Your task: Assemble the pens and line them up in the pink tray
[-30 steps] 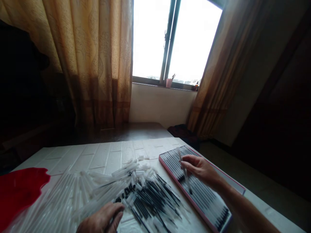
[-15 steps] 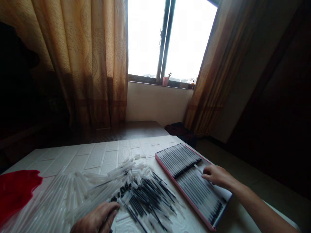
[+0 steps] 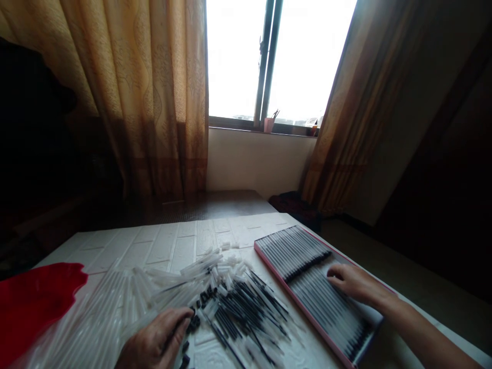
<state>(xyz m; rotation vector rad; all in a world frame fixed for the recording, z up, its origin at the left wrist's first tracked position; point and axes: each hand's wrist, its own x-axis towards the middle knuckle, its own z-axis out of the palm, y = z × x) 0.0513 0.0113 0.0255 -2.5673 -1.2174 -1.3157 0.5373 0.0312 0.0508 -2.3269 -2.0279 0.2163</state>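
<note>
My left hand (image 3: 156,338) is at the table's near edge with thumb and fingers pressed together, beside small black caps (image 3: 195,323); what it grips is hidden. Right of it lies a loose heap of black and clear pen-like sticks (image 3: 240,312). My right hand (image 3: 351,283) is over a pink-edged box (image 3: 303,312), thumb and forefinger slightly apart with nothing visible between them. Two rows of clear sticks with dark ends (image 3: 294,251) fill much of the box.
Many clear tubes (image 3: 103,302) are spread over the left of the white brick-patterned table (image 3: 154,251), next to a red scalloped dish (image 3: 38,302). Short clear pieces (image 3: 228,266) lie mid-table. Behind are a dark surface (image 3: 230,201), curtains and a window.
The pale stick in my right hand no longer shows there, and its fingers have parted a little. The whole view has shifted slightly, moving the scene to the right.
</note>
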